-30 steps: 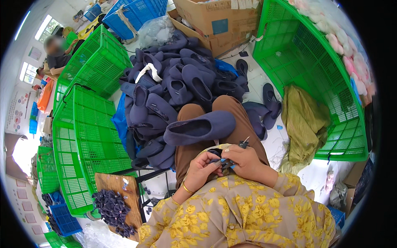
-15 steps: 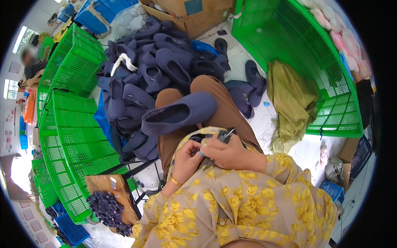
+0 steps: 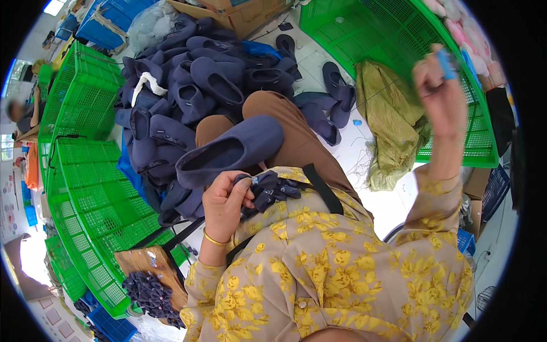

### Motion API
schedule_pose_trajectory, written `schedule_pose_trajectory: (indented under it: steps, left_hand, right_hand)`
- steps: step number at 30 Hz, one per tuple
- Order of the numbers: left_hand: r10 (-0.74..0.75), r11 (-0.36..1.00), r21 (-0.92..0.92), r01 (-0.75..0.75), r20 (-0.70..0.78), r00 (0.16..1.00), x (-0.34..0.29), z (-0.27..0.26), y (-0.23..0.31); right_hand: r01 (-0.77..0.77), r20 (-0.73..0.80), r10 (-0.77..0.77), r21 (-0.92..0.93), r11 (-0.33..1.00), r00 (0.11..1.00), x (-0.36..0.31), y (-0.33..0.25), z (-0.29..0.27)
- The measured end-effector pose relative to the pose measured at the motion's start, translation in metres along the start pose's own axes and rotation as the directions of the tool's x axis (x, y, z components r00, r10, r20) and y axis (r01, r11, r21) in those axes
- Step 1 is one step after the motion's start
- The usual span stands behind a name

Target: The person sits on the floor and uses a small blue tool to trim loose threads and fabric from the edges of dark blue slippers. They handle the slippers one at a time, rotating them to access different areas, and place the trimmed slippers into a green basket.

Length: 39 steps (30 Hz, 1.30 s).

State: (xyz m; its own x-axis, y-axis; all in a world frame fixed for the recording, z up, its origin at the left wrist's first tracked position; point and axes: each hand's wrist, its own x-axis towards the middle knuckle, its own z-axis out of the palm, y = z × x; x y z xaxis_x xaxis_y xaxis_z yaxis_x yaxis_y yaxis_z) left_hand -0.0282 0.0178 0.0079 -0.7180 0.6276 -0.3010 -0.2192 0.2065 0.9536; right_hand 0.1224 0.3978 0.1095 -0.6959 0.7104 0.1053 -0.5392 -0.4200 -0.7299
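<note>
My left hand (image 3: 224, 200) pinches a small navy fabric bow (image 3: 259, 185) between thumb and fingers; more gathered navy cloth lies beside it on my lap. My right hand (image 3: 440, 94) is raised far out to the right, slightly smeared by motion. Its fingers are drawn together, and a blue wrap (image 3: 446, 64) covers one finger; anything thin between them is too small to make out. A navy slipper (image 3: 231, 151) rests across my knees, its opening facing up, just beyond my left hand. A black strap (image 3: 323, 191) lies across my lap.
Navy slippers (image 3: 216, 82) are heaped on the floor ahead, with a few more to their right. Green plastic crates (image 3: 102, 196) stand at left and right. An olive sack (image 3: 387, 125) lies at right. Navy bows (image 3: 149, 290) sit on a wooden board (image 3: 145, 259) at lower left.
My right hand has left my lap and swung up and out to the right, away from my left hand. The navy bow in my left hand now shows. The view has shifted slightly.
</note>
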Motion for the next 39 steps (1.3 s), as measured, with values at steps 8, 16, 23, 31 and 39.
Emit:
schedule_pose_trajectory:
  steps: [8,16,23,31,39]
  left_hand:
    - [-0.037,0.999,0.025,0.037,-0.011,0.999,0.015,-0.007,0.007]
    - [0.041,0.997,-0.073,-0.039,0.026,0.999,0.039,0.018,0.026]
    - [0.135,0.99,0.045,-0.131,-0.091,0.987,0.059,0.012,0.035]
    - [-0.304,0.952,-0.013,0.305,0.055,0.951,0.077,-0.013,-0.007]
    - [-0.38,0.877,-0.309,0.367,0.019,0.925,0.068,0.005,-0.017]
  right_hand:
    - [0.403,-0.021,-0.94,-0.9,0.167,0.34,0.029,-0.097,-0.056]
    - [0.419,0.419,-0.082,-0.832,0.363,0.904,-0.065,0.118,0.039]
    - [0.108,0.275,0.319,-0.883,0.456,0.907,-0.074,0.183,0.054]
    - [-0.337,0.01,0.549,-0.78,0.528,0.836,-0.082,0.221,0.058]
    - [-0.228,0.065,0.507,-0.839,0.494,0.86,-0.081,0.229,0.053]
